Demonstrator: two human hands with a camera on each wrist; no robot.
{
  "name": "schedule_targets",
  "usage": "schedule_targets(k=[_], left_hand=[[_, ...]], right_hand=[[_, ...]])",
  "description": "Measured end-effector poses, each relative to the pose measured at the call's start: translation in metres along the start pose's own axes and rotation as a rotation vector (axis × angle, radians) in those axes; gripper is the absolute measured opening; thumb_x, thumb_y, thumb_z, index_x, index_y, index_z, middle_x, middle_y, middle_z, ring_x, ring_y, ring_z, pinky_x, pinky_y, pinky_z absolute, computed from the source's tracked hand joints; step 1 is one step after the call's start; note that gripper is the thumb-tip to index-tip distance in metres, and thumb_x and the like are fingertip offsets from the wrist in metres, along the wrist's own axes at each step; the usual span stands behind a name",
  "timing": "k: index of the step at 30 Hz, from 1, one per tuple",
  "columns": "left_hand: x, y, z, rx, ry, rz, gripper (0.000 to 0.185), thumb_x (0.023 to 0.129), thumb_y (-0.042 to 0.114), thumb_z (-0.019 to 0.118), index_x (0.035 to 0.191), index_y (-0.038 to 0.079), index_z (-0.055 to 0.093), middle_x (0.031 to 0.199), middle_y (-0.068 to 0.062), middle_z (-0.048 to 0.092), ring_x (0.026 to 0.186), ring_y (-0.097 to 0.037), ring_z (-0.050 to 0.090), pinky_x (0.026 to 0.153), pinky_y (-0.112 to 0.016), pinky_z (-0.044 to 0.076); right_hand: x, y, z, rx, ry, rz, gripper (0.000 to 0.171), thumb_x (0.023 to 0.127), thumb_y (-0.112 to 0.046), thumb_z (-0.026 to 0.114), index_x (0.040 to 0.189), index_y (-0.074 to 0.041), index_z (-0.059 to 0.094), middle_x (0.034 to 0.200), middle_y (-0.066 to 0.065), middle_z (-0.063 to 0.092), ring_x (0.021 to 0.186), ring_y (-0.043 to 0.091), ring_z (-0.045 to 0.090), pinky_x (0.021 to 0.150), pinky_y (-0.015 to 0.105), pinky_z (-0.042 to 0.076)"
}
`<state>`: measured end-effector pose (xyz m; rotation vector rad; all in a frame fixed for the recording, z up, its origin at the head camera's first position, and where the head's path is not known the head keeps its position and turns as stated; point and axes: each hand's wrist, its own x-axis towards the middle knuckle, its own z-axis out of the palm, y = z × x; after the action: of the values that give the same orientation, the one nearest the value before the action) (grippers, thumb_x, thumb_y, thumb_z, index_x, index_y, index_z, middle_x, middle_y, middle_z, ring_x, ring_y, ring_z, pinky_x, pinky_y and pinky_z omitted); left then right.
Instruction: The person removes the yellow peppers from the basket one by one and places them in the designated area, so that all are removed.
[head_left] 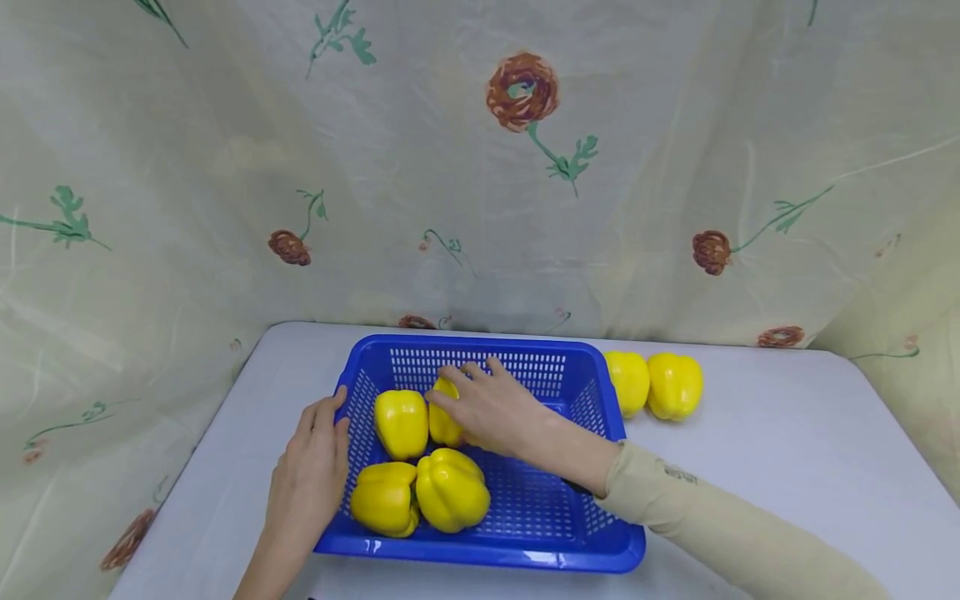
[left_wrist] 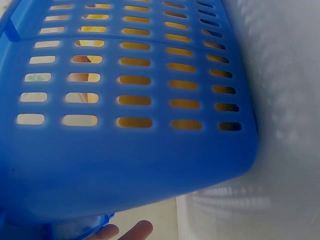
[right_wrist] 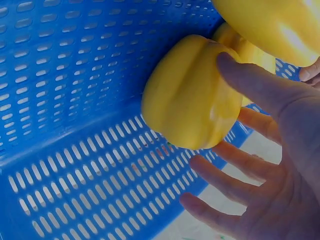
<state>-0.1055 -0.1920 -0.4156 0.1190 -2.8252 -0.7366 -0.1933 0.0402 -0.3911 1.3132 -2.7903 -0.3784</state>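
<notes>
Flowered cloth (head_left: 637, 150) hangs behind the white surface (head_left: 787, 450). Your right hand (head_left: 495, 408) is clamped, thumb opposite fingers, on one yellow pepper (head_left: 444, 427) in the blue basket (head_left: 480, 560), left of centre; a light, even squeeze should suit its smooth skin. Your left hand (head_left: 311, 471), fingers fairly straight, touches the left rim (head_left: 352, 373); steady pressure there should stop sliding. Three other peppers (head_left: 452, 492) cluster near; two outside peppers (head_left: 675, 387) sit beyond the right wall (head_left: 590, 408), which your forearm (head_left: 579, 452) crosses.
</notes>
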Motion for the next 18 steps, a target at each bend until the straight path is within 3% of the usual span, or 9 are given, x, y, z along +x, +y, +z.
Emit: schedule_targets(k=[5, 13, 18], left_hand=[[0.0000, -0.0002, -0.0002, -0.002, 0.003, 0.004, 0.044, 0.115, 0.015, 0.051, 0.156, -0.002, 0.050, 0.148, -0.032, 0.059, 0.113, -0.049, 0.074, 0.080, -0.054, 0.068], [0.0001, 0.0004, -0.0003, -0.005, 0.004, 0.003, 0.044, 0.115, 0.015, 0.051, 0.156, -0.002, 0.050, 0.149, -0.031, 0.059, 0.112, -0.049, 0.074, 0.080, -0.054, 0.068], [0.0000, 0.0005, -0.0004, 0.000, -0.003, -0.004, 0.045, 0.115, 0.016, 0.050, 0.156, -0.002, 0.050, 0.150, -0.032, 0.058, 0.112, -0.048, 0.074, 0.080, -0.053, 0.068]], right_hand=[[0.0019, -0.0007, 0.0006, 0.026, -0.012, -0.006, 0.064, 0.100, -0.057, 0.071, 0.156, -0.029, 0.055, 0.159, 0.008, 0.054, 0.140, 0.034, 0.062, 0.117, 0.063, 0.053], [0.0014, -0.0006, 0.0008, 0.020, -0.001, -0.027, 0.053, 0.104, -0.037, 0.073, 0.153, -0.030, 0.057, 0.160, 0.011, 0.053, 0.138, 0.035, 0.063, 0.113, 0.060, 0.057], [0.0003, -0.0021, 0.0009, -0.013, -0.024, -0.036, 0.059, 0.101, -0.039, 0.077, 0.155, -0.031, 0.057, 0.164, 0.011, 0.049, 0.142, 0.036, 0.061, 0.113, 0.059, 0.057]])
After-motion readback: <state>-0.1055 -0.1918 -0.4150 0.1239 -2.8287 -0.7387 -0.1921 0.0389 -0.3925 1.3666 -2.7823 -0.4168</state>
